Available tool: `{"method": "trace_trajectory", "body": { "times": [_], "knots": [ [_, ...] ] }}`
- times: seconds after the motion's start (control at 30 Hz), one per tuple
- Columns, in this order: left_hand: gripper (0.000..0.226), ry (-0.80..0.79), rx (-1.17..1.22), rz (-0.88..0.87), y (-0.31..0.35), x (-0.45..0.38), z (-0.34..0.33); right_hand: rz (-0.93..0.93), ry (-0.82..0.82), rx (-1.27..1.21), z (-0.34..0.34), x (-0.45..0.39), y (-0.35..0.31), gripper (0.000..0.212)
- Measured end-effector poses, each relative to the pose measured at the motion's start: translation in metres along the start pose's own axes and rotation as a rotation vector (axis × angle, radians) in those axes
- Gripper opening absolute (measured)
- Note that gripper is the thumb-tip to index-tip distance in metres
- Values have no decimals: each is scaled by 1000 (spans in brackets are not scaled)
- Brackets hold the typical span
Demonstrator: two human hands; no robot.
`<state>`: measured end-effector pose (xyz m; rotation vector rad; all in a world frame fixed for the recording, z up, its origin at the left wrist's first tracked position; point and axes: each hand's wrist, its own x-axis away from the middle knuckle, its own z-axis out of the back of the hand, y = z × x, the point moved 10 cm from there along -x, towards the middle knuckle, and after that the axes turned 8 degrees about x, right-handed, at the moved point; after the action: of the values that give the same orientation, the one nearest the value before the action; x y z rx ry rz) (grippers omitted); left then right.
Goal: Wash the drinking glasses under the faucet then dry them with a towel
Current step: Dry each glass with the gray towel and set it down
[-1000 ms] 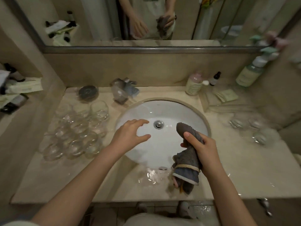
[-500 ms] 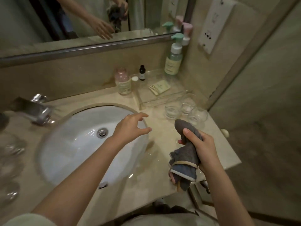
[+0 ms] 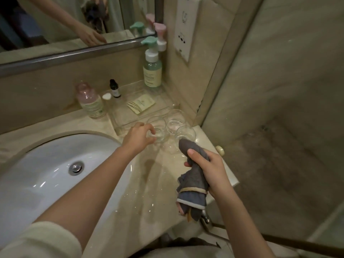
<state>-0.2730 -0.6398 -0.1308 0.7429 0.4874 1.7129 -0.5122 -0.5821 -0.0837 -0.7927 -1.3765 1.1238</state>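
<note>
So there are three clear drinking glasses bunched at the far right corner of the counter point(image 3: 149, 185), all upright and looking empty, though there's glare so hard to be sure. The left hand point(image 3: 138, 136) has its fingers curled around the nearest-left glass point(image 3: 158, 130), thumb and fingertips on its side. The middle glass point(image 3: 175, 122) sits just beside it toward the wall, and the right glass point(image 3: 186, 134) is right by the counter's right edge. The right hand point(image 3: 208, 168) is clenched around a bunched grey towel point(image 3: 193, 181); its top end pokes up to just under the right glass, and I can't tell if they touch. Behind the glasses a clear tray point(image 3: 130, 118) holds a packet point(image 3: 141, 104), a small dark bottle point(image 3: 114, 89) and a green pump bottle point(image 3: 152, 69), with a pink bottle point(image 3: 91, 101) just left of it. The sink point(image 3: 46, 175) fills the counter's left side; wet bare counter runs between basin and right edge.
</note>
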Motion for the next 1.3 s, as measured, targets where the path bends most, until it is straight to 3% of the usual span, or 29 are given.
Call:
{"method": "trace_trajectory", "body": {
  "times": [0.17, 0.47, 0.57, 0.77, 0.87, 1.0, 1.17, 1.3],
  "knots": [
    [3, 93, 108, 26, -4, 2, -7, -11, -20, 7, 7, 2, 5, 29],
    [32, 132, 366, -9, 5, 35, 3, 27, -77, 25, -4, 8, 0, 27],
    [31, 137, 380, -18, 7, 56, 12, 68, -74, 44, -12, 11, -8, 32],
    [26, 196, 501, -102, 34, 109, 46, 261, -42, 226, -36, 22, -44, 51],
    [21, 206, 719, -107, 39, 134, 65, 341, -10, 199, -48, 31, -62, 31],
    [10, 207, 951, -161, 53, 167, 91, 474, 15, 118, -66, 51, -87, 63],
    [11, 273, 1123, -208, 58, 196, 122, 668, -56, 113, -97, 76, -119, 44],
    [19, 456, 1063, -301, 64, 215, 148, 744, -127, 125, -122, 96, -134, 44]
  ]
}}
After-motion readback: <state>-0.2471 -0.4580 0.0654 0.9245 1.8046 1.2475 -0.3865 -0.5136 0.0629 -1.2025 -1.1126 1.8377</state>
